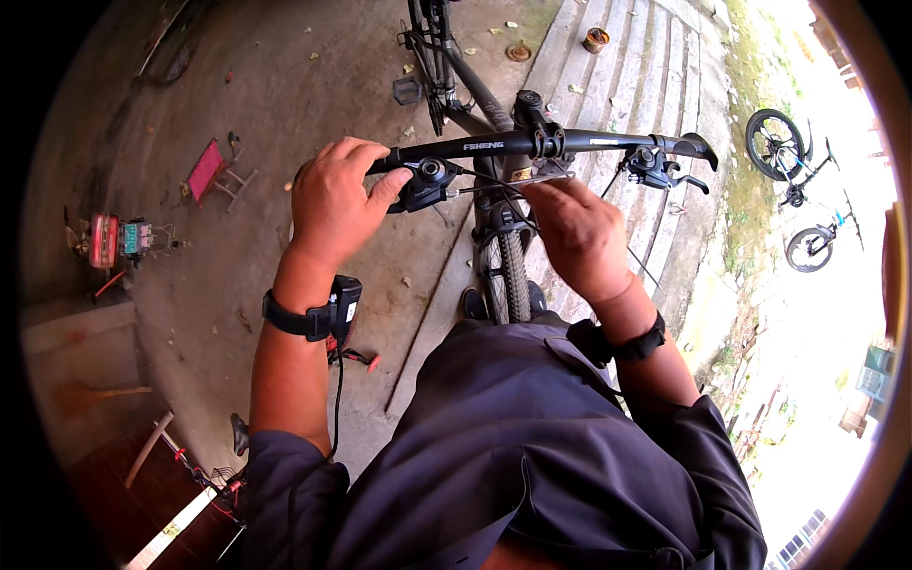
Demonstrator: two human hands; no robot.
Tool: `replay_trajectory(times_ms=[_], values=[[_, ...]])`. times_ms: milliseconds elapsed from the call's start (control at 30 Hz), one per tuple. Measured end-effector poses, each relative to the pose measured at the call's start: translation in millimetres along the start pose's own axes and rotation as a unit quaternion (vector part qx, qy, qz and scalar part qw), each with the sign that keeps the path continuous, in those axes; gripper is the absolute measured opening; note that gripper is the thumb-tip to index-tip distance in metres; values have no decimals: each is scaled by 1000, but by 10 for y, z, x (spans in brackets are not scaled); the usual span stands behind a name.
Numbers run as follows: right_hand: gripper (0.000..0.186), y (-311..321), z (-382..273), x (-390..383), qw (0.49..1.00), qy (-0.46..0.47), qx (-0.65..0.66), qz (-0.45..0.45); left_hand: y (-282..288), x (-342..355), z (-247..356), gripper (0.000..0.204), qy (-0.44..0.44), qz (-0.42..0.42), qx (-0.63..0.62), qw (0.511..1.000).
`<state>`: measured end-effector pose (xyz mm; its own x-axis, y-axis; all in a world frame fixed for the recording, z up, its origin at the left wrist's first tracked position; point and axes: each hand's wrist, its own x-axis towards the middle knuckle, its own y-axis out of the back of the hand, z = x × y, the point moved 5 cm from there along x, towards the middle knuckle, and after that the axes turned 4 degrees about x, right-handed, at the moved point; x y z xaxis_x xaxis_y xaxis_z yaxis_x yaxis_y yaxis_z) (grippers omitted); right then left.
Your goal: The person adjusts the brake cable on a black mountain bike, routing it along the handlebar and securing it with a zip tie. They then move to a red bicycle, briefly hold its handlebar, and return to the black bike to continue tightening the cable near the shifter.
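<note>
The person is facing a dark bicycle, which is standing from the middle of the view up to twelve o'clock, its front wheel pointing toward the person's shoes. The black handlebar is lying across it, between eleven and two o'clock. At ten o'clock the left hand is holding the bar's end: its fingers are lying close together, clamped over the bar, while the thumb is standing apart from them, beside a black brake-and-shift unit. The fingertips are hiding below the bar. At two o'clock the right hand is staying just under the stem; its fingers are bending together and pinching a thin metal rod, though I cannot tell exactly how the thumb is pressing. Dark cables are running between the two hands. A second brake-and-shift unit is hanging below the bar at two o'clock, apart from the right hand. Both wrists are wearing black bands. Farther away, a pink folding stool is standing at ten o'clock, a red machine is sitting at nine, a small can is resting at one, and two small bicycles are appearing between two and three.
</note>
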<state>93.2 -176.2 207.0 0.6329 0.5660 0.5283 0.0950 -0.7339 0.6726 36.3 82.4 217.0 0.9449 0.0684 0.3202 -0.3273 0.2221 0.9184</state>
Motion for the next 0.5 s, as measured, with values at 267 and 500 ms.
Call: replay_trajectory(times_ms=[267, 500], values=[[17, 843, 726, -369, 979, -187, -11, 76, 31, 11, 76, 48, 11, -16, -7, 1000], [31, 1267, 1349, -552, 978, -172, -92, 70, 30, 4, 128, 62, 29, -81, -18, 996]])
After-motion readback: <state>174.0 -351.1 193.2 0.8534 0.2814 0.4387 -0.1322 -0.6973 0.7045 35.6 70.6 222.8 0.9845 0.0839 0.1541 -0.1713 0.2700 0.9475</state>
